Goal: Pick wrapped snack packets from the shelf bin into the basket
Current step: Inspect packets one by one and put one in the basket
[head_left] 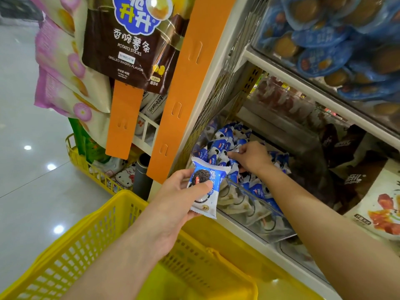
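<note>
My left hand (179, 198) grips a blue-and-white wrapped snack packet (205, 187) with a dark cookie printed on it, held in front of the shelf bin and above the yellow basket (91, 239). My right hand (251, 156) reaches into the clear shelf bin (266, 211) and pinches another blue-and-white packet (225, 153) on top of the heap of several like packets. The basket sits low at the front, below both forearms.
An orange shelf post (184, 89) stands left of the bin, with hanging potato stick bags (134, 40) beside it. A second yellow basket (95, 169) with goods rests on the tiled floor. Blue packs fill the bin above; dark and white packets lie to the right.
</note>
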`<action>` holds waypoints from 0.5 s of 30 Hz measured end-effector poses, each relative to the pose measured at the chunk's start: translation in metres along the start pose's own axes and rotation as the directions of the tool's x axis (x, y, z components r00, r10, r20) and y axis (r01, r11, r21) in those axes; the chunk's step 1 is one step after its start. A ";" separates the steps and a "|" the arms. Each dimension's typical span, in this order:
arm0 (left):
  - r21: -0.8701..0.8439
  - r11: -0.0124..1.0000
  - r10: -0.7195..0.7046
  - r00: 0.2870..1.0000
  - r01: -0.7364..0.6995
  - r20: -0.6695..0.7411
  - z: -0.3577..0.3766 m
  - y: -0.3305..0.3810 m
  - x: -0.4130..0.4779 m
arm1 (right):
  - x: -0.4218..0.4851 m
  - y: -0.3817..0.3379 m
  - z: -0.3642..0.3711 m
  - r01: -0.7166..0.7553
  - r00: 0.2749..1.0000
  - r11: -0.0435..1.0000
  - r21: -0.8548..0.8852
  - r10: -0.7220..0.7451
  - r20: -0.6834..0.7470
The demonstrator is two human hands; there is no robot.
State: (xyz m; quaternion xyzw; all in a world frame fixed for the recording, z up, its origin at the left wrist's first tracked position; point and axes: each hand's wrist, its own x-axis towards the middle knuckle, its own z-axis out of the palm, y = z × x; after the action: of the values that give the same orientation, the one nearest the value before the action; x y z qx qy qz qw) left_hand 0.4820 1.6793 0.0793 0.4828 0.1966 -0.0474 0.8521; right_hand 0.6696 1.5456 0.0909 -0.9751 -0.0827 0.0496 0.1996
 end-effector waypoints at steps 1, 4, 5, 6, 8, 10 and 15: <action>0.000 1.000 0.002 1.000 -0.002 0.003 0.000 0.000 0.000 | -0.002 0.000 0.001 -0.002 1.000 0.999 0.036 0.002 -0.005; 0.004 1.000 -0.001 1.000 0.001 0.014 0.001 0.000 -0.001 | -0.010 0.000 0.001 0.013 1.000 1.000 0.017 -0.013 -0.019; 0.009 1.000 -0.002 1.000 0.002 0.017 0.001 0.000 -0.001 | -0.016 0.000 -0.002 0.031 0.998 1.000 -0.002 -0.031 -0.048; 0.017 1.000 -0.003 1.000 0.003 0.020 0.001 0.000 -0.002 | -0.023 -0.003 -0.005 0.071 0.993 0.997 0.009 -0.070 -0.093; 0.038 0.999 -0.004 1.000 0.003 0.029 0.001 -0.002 -0.004 | -0.046 -0.011 -0.012 0.218 0.957 0.968 0.127 -0.187 -0.220; 0.087 0.996 0.000 1.000 -0.002 0.031 0.002 -0.005 -0.005 | -0.075 -0.019 -0.015 0.361 0.904 0.899 0.248 -0.271 -0.331; 0.317 0.948 0.038 0.999 -0.038 0.006 0.001 -0.020 -0.009 | -0.144 -0.018 0.000 0.490 0.861 0.803 0.338 -0.385 -0.332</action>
State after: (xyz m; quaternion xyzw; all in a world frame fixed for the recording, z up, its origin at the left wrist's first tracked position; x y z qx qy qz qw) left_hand 0.4684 1.6672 0.0675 0.6168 0.1775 -0.0619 0.7643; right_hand 0.5261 1.5356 0.1070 -0.8628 -0.2693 -0.1037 0.4150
